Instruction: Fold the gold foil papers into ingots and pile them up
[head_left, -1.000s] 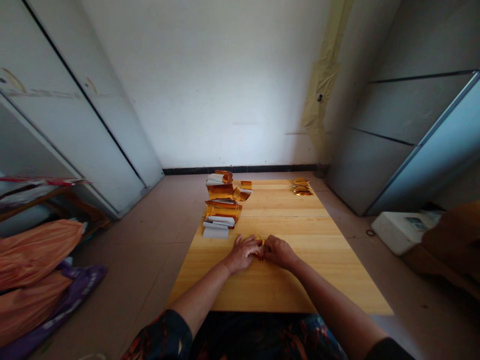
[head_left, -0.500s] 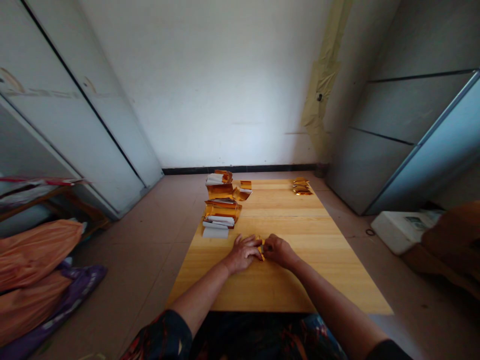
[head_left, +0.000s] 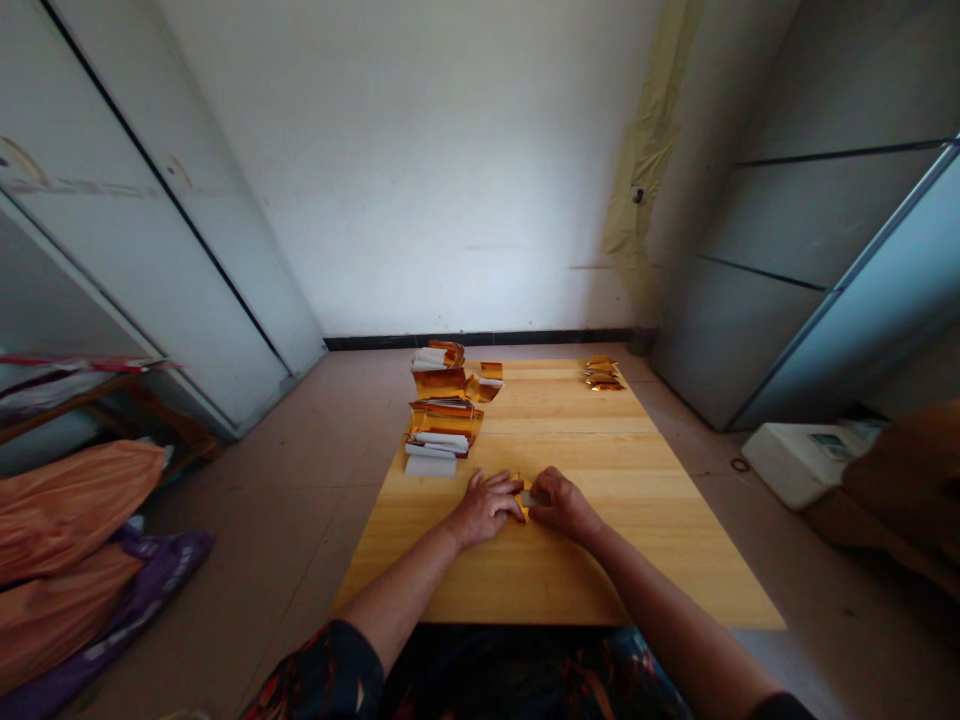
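Observation:
A small piece of gold foil paper (head_left: 525,504), with a pale grey-white side showing, lies on the wooden table (head_left: 600,560) between my two hands. My left hand (head_left: 489,507) rests over its left part, fingers spread and thumb apart, pressing it down. At the right edge, my right hand (head_left: 559,502) is closed in a pinch on the foil paper. My fingers hide much of the sheet, so its full shape cannot be made out.
Stacks of gold foil paper (head_left: 442,420) with white backs stand along the table's left side. Two loose foil pieces (head_left: 491,371) lie beside them. Several folded gold pieces (head_left: 602,374) sit at the far right corner. A white box (head_left: 795,465) is on the floor.
My right hand has shifted slightly, and more of the paper's pale side shows between the hands. My left hand stays in place.

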